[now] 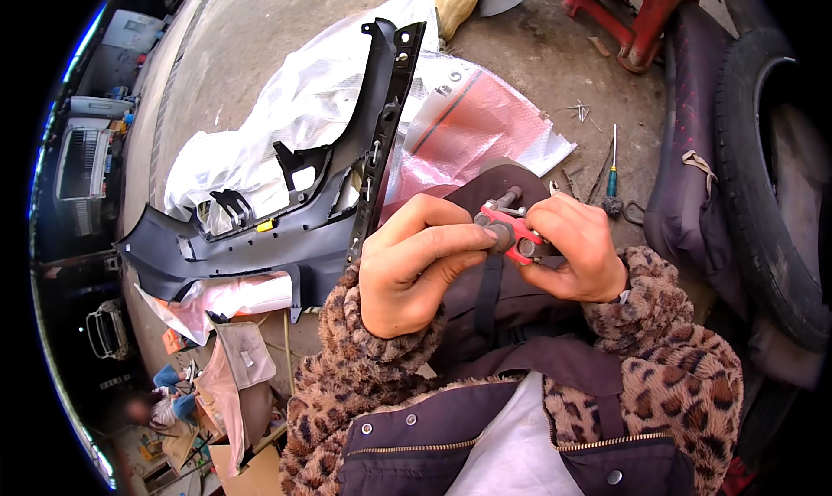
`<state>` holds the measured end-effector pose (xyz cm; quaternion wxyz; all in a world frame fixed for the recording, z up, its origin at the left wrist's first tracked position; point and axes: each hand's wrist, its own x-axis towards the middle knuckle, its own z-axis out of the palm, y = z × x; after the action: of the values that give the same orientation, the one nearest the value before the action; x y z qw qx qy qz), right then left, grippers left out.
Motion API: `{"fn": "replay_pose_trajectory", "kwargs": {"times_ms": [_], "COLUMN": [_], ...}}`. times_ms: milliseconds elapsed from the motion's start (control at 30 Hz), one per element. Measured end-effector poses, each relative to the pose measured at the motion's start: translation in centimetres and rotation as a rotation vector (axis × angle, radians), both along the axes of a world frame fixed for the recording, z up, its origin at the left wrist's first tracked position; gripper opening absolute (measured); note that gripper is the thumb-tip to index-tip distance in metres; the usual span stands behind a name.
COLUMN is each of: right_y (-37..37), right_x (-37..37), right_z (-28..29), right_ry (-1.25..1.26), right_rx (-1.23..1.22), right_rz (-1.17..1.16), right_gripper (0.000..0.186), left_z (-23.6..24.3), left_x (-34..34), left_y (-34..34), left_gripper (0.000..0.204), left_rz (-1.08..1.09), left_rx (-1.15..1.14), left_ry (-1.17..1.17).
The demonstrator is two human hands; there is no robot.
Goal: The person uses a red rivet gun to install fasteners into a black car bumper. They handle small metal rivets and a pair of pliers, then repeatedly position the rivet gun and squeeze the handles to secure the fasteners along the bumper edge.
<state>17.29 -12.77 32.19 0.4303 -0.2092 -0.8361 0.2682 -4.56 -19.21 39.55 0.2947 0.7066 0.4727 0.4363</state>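
Note:
Both my hands meet in front of my lap around a small red tool with dark metal bolts [523, 236]; its exact kind I cannot make out. My left hand [403, 266] pinches the tool's dark round end between thumb and fingers. On the other side, my right hand [576, 249] is closed on the tool, its fingers curled and its thumb underneath. A dark metal stub [513, 196] sticks up from the tool's far side. To the left of my hands lies a black car bumper [260, 270], its long slotted edge reaching close to my left wrist.
White plastic sheeting [286, 101] and pink bubble wrap [477, 123] lie under the bumper. A teal-handled screwdriver [613, 179] and thin metal pins [582, 111] are on the floor. Right: a tyre [737, 192], a red stand [637, 28]. Far lower left, a person [165, 409] beside cardboard.

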Motion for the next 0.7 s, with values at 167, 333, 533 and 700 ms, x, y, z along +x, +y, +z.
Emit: {"fn": "replay_pose_trajectory", "kwargs": {"times_ms": [167, 333, 533, 700], "right_y": [0.0, -0.1, -0.1, -0.1], "right_x": [-0.2, -0.4, -0.2, -0.6], "right_z": [0.1, 0.1, 0.0, 0.1], "right_ry": [0.0, -0.007, -0.021, 0.007], "right_rx": [-0.009, -0.002, -0.013, 0.005], "right_rz": [-0.013, -0.017, -0.022, -0.016], "right_gripper": [0.042, 0.042, 0.042, 0.044], "left_z": [-0.3, -1.9, -4.2, -4.8], "left_x": [-0.1, -0.3, -0.6, -0.5], "left_y": [-0.1, 0.0, -0.5, -0.5], "left_gripper": [0.023, 0.019, 0.024, 0.041], "left_rz": [0.016, 0.002, -0.063, -0.02], "left_rx": [-0.027, -0.03, -0.287, -0.348], "left_ry": [-0.044, -0.263, -0.955, -0.981]}}
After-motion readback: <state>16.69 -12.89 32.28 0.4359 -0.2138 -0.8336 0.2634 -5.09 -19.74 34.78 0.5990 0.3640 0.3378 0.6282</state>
